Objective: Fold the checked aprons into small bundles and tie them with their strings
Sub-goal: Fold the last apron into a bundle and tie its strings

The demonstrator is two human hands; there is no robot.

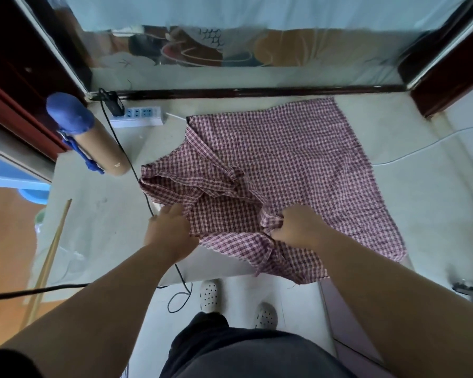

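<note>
A fold could trap the thin black power cable [147, 201] running under the nine o'clock edge of the red-and-white checked cotton apron [284, 159], spread on the pale tabletop [107, 214]. The left hand [170, 230] pinches that edge, fingers nearly closed. At six o'clock the right hand [298, 227] clenches bunched cloth.

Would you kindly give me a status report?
Left hand and right hand both gripping near edge of red-and-white checked cloth apron. Apron spread flat, near part bunched. Black cable beside its left edge.
</note>
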